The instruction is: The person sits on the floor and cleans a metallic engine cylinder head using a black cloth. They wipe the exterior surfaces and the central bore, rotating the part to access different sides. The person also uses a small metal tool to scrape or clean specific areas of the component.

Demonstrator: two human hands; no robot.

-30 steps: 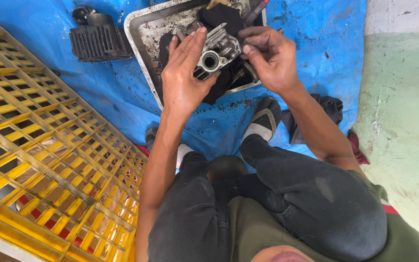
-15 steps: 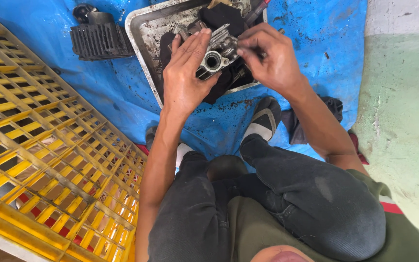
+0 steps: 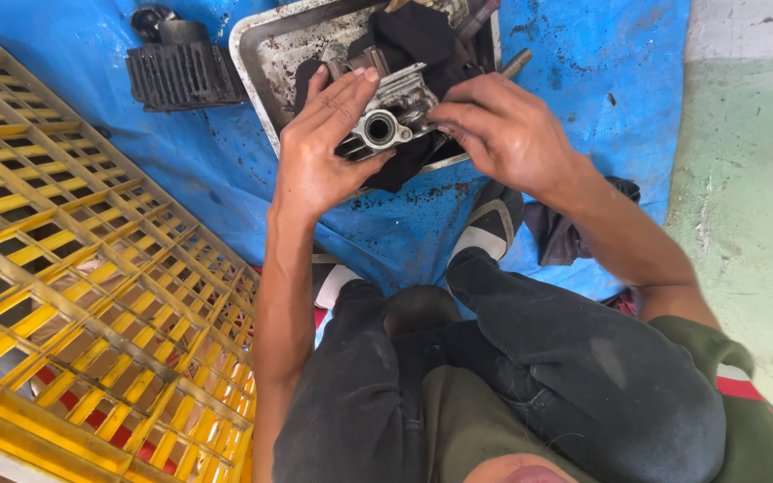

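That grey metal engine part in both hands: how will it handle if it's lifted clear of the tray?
The metal engine part looks like rigid cast metal, so probably heavy for its size. The grimy tray suggests oily surfaces, so the grip may slip. Its lumpy shape seems unlikely to roll.

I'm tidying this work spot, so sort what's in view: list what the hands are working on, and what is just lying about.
In hand:
- grey metal engine part, gripped by the left hand
- right hand, fingers on that part
- dirty metal tray beneath
- black rag in the tray

Lying about:
- black finned part
- yellow plastic crate
- blue tarp
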